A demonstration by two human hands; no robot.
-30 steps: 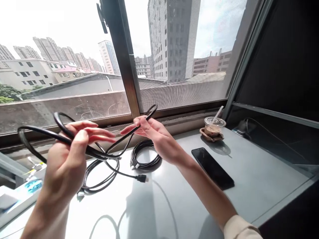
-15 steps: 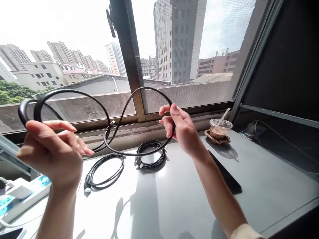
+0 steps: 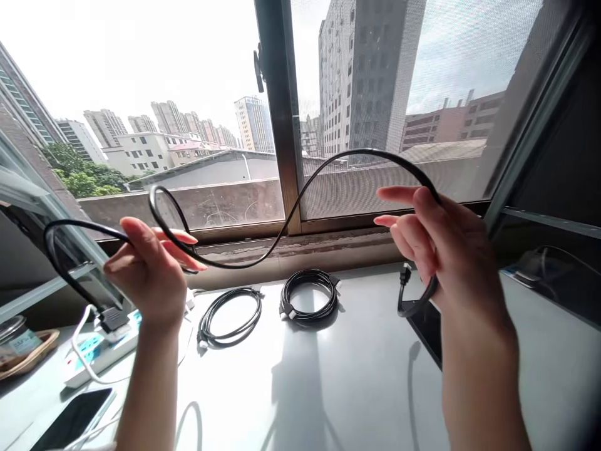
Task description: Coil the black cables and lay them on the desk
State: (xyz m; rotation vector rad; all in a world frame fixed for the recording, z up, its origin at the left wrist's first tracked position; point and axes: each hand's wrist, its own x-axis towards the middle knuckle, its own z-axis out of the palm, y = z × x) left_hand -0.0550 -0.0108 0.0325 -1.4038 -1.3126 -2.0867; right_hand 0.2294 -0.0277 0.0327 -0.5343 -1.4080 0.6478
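A long black cable (image 3: 366, 151) is stretched in a loose wave between my two hands, above the table. My left hand (image 3: 154, 266) is closed around it, with one small loop standing up beside the fingers and another bending out to the left. From that bend a black plug (image 3: 113, 319) hangs near the power strip. On the right, my right hand (image 3: 451, 241) pinches the cable between thumb and fingers. The cable's other end dangles below that hand, its small plug (image 3: 405, 272) pointing up.
Two coiled black cables, a thinner coil (image 3: 230, 342) and a thicker coil (image 3: 312, 317), lie on the grey table (image 3: 357, 388). At left are a white power strip (image 3: 101, 360), a phone (image 3: 72, 416) and a jar (image 3: 19, 344). A flat black object (image 3: 425, 335) lies beneath my right hand.
My hands have moved farther apart, my right hand to the right. The large loop between them has opened into a wave, and a plug end now hangs below my right hand. The view has shifted left.
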